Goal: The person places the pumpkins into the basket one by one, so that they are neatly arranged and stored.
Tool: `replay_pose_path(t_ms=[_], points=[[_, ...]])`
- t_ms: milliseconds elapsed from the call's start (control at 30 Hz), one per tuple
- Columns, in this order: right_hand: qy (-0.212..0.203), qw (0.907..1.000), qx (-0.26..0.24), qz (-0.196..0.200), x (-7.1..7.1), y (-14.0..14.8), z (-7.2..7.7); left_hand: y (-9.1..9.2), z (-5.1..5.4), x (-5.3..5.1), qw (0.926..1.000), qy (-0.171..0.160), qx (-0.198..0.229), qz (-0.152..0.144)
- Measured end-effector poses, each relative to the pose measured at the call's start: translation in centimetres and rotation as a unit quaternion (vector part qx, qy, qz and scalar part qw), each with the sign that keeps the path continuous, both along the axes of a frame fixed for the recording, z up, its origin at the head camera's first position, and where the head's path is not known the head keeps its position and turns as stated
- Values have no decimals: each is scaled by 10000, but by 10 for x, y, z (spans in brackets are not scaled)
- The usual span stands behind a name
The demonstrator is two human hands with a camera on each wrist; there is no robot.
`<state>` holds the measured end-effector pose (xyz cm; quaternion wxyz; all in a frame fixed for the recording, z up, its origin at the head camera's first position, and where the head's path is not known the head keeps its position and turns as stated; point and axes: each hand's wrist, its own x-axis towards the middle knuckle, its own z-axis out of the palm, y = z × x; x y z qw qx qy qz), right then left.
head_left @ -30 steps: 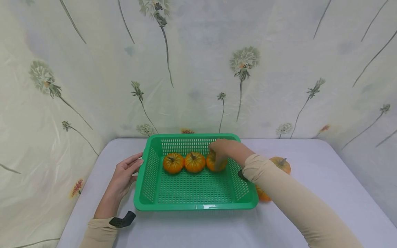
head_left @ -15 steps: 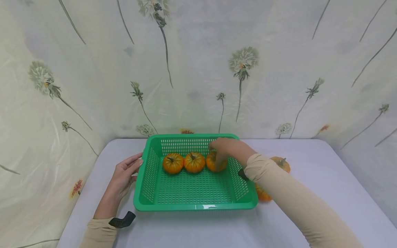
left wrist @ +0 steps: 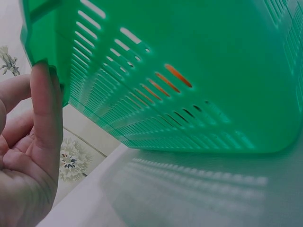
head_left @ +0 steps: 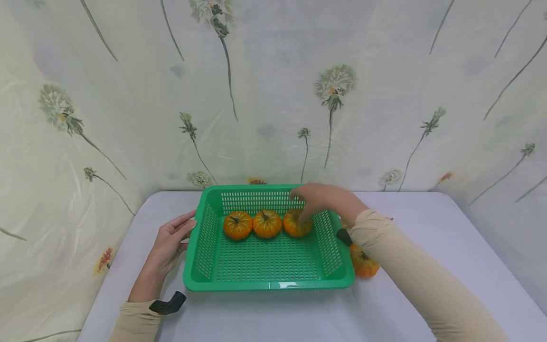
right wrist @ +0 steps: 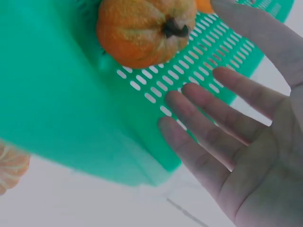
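In the head view, my left hand (head_left: pixel 173 240) is at the left side of a green basket (head_left: pixel 269 285), its fingertips touching the rim. The left wrist view has those fingers fairly straight against the basket (left wrist: pixel 236 94). My right hand (head_left: pixel 326 199) hovers over the basket's back right corner, fingers spread and holding nothing. Just below it sits a small orange pumpkin (head_left: pixel 295 225), apart from the fingers (right wrist: pixel 203 132) in the right wrist view. To its left stand a middle pumpkin (head_left: pixel 267 225) and a left pumpkin (head_left: pixel 238 226), in one row.
Outside the basket's right side lies another pumpkin (head_left: pixel 364 263). One more behind it is mostly hidden by the right forearm. A white-covered table (head_left: pixel 444 237) bears everything, and a flower-patterned curtain (head_left: pixel 265 95) hangs along its back edge.
My right hand has let go of the right pumpkin and lifted up and to the right, its fingers opening. The pumpkin stays in the row. My left hand has not moved.
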<state>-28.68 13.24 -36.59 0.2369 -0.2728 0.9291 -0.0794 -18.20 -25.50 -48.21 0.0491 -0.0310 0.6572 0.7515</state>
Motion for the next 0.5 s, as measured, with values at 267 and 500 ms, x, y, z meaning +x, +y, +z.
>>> replay_pose_path(t_ms=[267,500], points=[[219,9992,-274,212,-3,15,2,-1,0,1,10000,-14,46,12],[415,9964,-738,57,1,34,5,0,0,0,10000,-7,-8,8]])
